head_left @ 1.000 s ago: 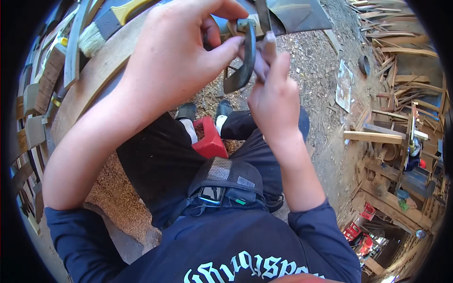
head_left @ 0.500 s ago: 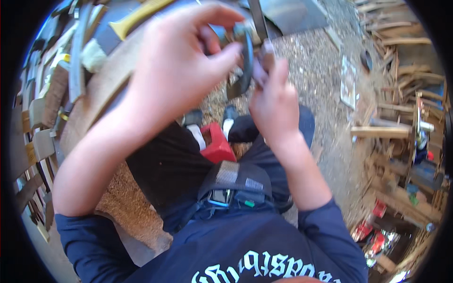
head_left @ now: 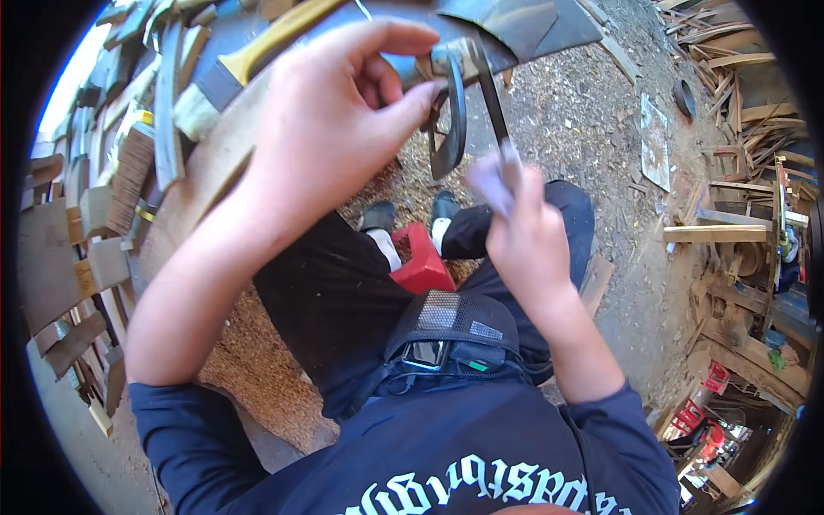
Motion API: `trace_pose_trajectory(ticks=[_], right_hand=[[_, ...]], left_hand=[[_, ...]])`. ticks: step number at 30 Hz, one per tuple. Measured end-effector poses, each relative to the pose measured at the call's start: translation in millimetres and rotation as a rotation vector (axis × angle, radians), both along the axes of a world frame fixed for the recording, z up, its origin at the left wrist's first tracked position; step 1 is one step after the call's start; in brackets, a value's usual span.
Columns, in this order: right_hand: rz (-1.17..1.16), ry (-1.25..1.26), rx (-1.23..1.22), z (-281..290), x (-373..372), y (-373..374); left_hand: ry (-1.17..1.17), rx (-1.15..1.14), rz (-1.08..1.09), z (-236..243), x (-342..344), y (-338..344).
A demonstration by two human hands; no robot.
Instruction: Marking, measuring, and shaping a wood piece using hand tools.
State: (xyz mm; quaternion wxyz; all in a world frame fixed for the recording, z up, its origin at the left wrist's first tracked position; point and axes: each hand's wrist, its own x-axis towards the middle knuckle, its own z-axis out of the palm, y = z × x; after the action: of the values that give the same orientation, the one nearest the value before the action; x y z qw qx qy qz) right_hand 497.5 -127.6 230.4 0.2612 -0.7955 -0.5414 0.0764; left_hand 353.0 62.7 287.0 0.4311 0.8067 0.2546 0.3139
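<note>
My left hand is raised ahead of me, its fingers curled and thumb pressed in at the near end of a short, pale cylindrical piece with a bluish part. From that piece hangs a dark curved metal loop. My right hand is closed round the handle of a long, narrow dark file-like bar. The bar's far part lies against the pale piece's right end. Something light purple, blurred, sits by the right fingers. Exactly what the left fingertips grip is partly hidden.
A paintbrush with a yellow handle lies on the bench at upper left, by wooden pieces. A dark metal sheet is beyond my hands. A red object sits between my feet. Wood scraps line the right; shavings cover the ground.
My right hand has drawn back toward me and to the right with the bar, baring more of its length. The left hand stays near the pale piece. The view has shifted slightly.
</note>
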Motion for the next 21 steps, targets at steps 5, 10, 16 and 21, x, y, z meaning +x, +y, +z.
trace_pose_trajectory(ticks=[5,10,16,21], right_hand=[[-0.124,0.292,-0.081,1,21,-102],[-0.336,1.028,0.095,-25,80,-103],[-0.37,0.912,0.117,-119,126,-110],[-0.281,0.911,0.16,-145,142,-113]], left_hand=[[0.066,0.319,0.048,12,2,-10],[0.035,0.703,0.173,20,0,4],[0.232,0.626,0.647,36,-49,-31],[0.312,0.479,0.853,9,-95,-63]])
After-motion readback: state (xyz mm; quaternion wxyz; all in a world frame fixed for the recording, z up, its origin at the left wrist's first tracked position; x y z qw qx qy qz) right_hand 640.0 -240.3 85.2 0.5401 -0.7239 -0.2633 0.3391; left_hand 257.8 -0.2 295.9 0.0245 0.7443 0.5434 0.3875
